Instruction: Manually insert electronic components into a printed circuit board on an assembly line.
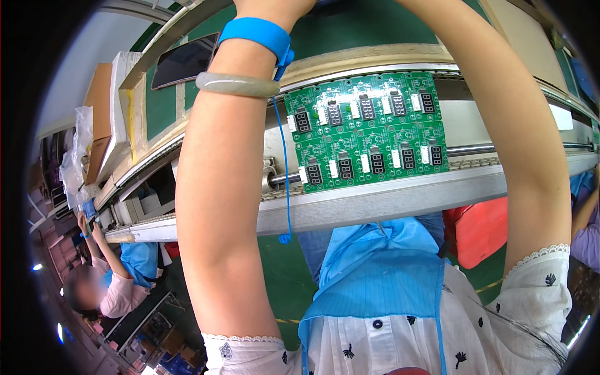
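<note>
Both my arms reach up past the top edge, so my left hand and my right hand lie outside the picture. My left forearm (222, 169) wears a blue wrist strap (255, 32) with a thin blue cord (285, 162) hanging from it, and a pale bangle (237, 84). Between this arm and my right forearm (509, 94) lies a green circuit board panel (359, 134). It carries two rows of black digit displays and white connectors. The panel rests across the rails of a conveyor (375, 203). What my hands hold or touch is hidden.
A dark flat-screen device (185, 60) lies on the green bench beyond the conveyor, at left. Cardboard (100, 119) and clear plastic (78, 162) stand at the far left. A co-worker (115, 281) is at the line on the left; another person's sleeve (587, 237) shows at right.
</note>
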Motion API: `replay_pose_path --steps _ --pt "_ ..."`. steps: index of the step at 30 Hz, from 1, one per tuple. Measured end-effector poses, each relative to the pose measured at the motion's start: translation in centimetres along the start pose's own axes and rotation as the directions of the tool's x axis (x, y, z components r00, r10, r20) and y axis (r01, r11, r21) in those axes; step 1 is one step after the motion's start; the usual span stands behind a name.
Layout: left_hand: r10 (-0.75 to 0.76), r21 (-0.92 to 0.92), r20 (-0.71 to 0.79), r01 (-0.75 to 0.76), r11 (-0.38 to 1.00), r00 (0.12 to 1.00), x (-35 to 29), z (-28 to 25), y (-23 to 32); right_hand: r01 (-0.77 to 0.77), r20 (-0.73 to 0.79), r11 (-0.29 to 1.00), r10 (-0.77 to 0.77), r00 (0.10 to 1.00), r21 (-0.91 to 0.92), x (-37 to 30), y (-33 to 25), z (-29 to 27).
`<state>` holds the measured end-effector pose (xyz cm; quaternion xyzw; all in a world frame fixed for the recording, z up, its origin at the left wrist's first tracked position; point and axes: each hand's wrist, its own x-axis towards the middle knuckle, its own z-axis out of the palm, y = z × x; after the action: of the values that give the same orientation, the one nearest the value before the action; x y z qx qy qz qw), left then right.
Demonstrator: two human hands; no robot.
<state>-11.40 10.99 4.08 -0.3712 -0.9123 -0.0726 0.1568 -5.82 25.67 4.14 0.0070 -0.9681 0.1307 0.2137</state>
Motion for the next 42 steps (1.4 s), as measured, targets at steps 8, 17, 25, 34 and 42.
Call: replay_pose_path --steps 8,17,25,34,42 --pt "0.083 -0.262 0.071 -0.061 0.963 0.994 -0.3 -1.3 -0.1 -0.02 -0.114 0.93 0.066 0.991 0.367 -1.9 -0.2 -3.1" --pt "0.064 -0.163 -0.172 -0.092 0.982 0.983 -0.5 -0.8 -0.7 -0.41 0.346 0.39 0.225 0.911 0.824 -10.2 0.0 -5.7" --pt "0.047 -0.729 -0.055 -0.072 0.681 0.997 -4.5 -2.2 1.9 -0.271 0.242 0.571 0.128 0.962 0.775 -15.2 1.7 -6.2" --pt "0.163 -0.882 0.469 0.451 0.134 0.868 -9.9 -3.9 4.1 0.257 -0.128 0.915 -0.227 0.965 0.312 -15.6 -0.2 -6.8" --pt "0.22 -0.862 0.502 0.506 0.039 0.837 -10.5 -3.5 4.3 0.25 -0.161 0.886 -0.202 0.966 0.391 -15.6 -0.4 -6.1"
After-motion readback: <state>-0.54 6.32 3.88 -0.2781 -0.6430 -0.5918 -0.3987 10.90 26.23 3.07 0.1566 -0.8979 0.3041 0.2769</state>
